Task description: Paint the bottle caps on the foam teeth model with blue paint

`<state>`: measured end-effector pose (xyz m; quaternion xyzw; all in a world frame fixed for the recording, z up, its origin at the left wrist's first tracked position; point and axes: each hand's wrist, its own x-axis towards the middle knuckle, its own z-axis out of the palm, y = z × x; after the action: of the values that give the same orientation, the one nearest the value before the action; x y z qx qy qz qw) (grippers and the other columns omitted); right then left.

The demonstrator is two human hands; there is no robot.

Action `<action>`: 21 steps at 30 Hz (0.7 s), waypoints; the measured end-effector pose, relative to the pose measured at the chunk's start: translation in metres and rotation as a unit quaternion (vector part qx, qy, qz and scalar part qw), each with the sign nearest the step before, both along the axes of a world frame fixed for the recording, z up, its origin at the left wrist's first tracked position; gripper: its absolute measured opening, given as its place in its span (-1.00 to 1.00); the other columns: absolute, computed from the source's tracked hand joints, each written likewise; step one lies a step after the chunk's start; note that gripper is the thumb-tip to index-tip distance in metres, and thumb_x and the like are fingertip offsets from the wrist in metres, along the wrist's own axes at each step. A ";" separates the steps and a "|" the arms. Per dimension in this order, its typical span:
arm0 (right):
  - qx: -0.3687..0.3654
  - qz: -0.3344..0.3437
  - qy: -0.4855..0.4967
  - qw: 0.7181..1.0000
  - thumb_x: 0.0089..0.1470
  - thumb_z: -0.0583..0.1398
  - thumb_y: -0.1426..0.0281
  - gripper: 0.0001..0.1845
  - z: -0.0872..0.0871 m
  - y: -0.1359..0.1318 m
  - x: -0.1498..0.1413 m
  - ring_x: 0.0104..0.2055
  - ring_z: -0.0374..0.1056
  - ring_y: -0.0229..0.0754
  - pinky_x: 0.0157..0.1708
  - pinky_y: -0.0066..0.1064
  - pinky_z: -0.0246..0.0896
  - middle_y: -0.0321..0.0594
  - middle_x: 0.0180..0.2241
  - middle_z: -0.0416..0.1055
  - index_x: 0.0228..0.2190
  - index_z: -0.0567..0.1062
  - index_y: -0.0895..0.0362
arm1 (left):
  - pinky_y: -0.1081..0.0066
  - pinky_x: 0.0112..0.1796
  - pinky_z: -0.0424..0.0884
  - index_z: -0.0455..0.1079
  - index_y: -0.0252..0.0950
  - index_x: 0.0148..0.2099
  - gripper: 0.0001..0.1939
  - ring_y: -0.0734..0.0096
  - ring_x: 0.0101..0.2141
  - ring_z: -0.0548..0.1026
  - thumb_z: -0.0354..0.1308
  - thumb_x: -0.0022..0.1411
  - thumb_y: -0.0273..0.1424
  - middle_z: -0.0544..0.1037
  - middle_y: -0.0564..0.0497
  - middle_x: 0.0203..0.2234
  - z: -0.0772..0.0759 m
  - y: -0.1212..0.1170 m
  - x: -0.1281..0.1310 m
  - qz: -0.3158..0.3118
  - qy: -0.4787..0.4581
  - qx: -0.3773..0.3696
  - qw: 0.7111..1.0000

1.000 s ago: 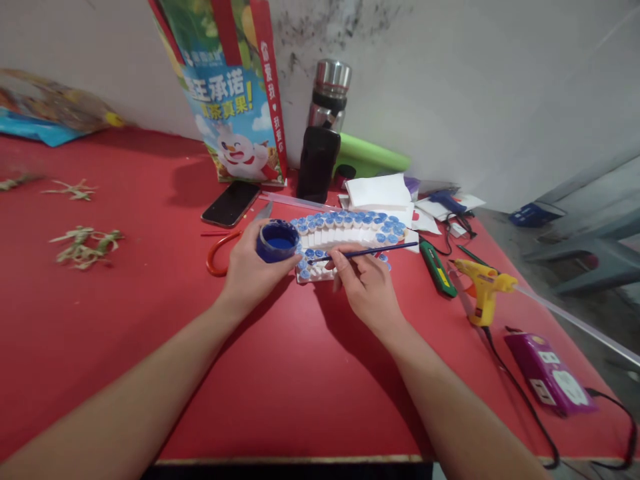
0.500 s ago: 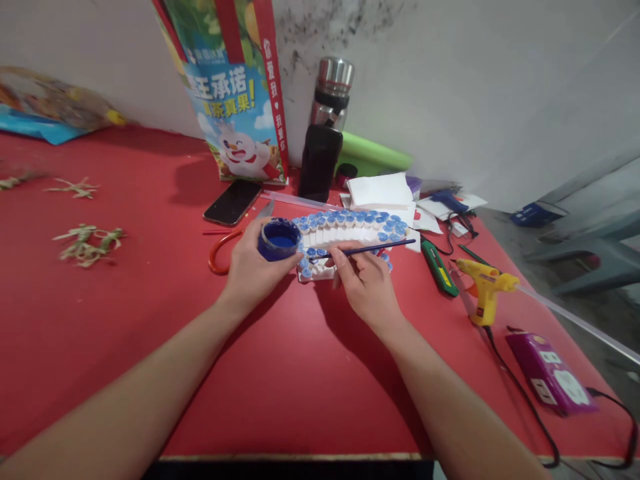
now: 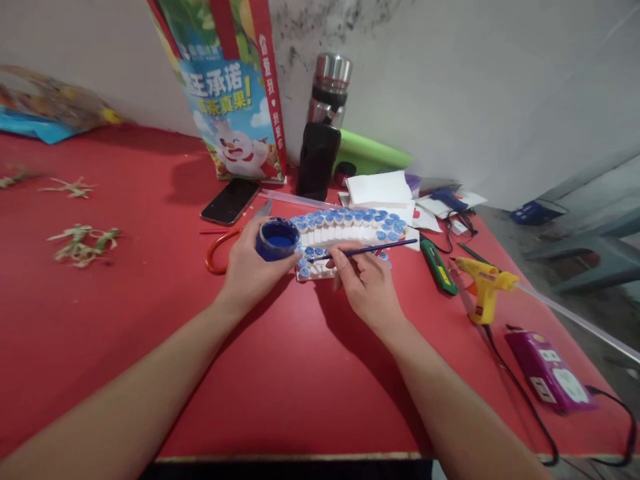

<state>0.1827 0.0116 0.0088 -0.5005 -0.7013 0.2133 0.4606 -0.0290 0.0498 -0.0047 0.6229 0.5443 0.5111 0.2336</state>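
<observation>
My left hand (image 3: 253, 267) is closed around a small jar of dark blue paint (image 3: 278, 241), tilted toward me at the left end of a white model (image 3: 345, 235). Rows of round pieces with blue-painted tops run around that model. Between the thumb and fingers of my right hand (image 3: 365, 280) is a thin blue paintbrush (image 3: 383, 247). Its tip points left and down at the near row of the model, close to the jar. Whether the bristles touch a piece I cannot tell. My right hand hides part of the model's near side.
Orange-handled scissors (image 3: 215, 257) and a phone (image 3: 231, 201) lie left of the model. To the right are a green utility knife (image 3: 438, 267), a yellow glue gun (image 3: 484, 283) and a purple power strip (image 3: 550, 373). Behind stand a printed bag (image 3: 235, 113) and a metal bottle (image 3: 330, 87).
The view has shifted very slightly. The brush tip has stayed over the near left part of the model, and both hands keep their hold.
</observation>
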 end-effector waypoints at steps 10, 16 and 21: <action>-0.003 -0.013 0.009 1.000 0.45 0.17 0.19 -0.72 0.001 0.001 0.000 -0.44 0.46 -0.21 -0.27 -0.27 0.39 -0.23 -0.38 0.59 -0.23 0.56 0.10 | 0.12 0.08 0.55 0.47 -0.24 0.02 -0.47 0.08 -0.03 0.63 0.50 0.00 -0.27 0.66 -0.06 -0.06 0.001 -0.001 -0.001 0.003 0.004 0.005 1.000; -0.023 -0.004 0.045 0.999 0.45 0.17 0.18 -0.71 0.000 0.001 0.001 -0.48 0.45 -0.23 -0.35 -0.30 0.38 -0.22 -0.35 0.61 -0.21 0.55 0.11 | 0.10 0.10 0.55 0.47 -0.24 0.03 -0.45 0.06 -0.01 0.64 0.52 0.00 -0.27 0.66 -0.08 -0.04 -0.002 0.000 -0.002 -0.002 0.002 0.012 1.000; -0.002 -0.009 0.029 1.000 0.45 0.16 0.20 -0.72 -0.002 0.002 0.001 -0.46 0.45 -0.22 -0.30 -0.27 0.40 -0.20 -0.35 0.61 -0.22 0.56 0.11 | 0.09 0.10 0.56 0.47 -0.22 0.04 -0.44 0.05 -0.01 0.64 0.52 0.01 -0.24 0.66 -0.08 -0.03 -0.002 0.000 -0.004 0.007 0.003 0.017 1.000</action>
<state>0.1836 0.0133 0.0071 -0.5008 -0.6828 0.2251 0.4820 -0.0326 0.0500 -0.0063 0.6248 0.5407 0.5194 0.2179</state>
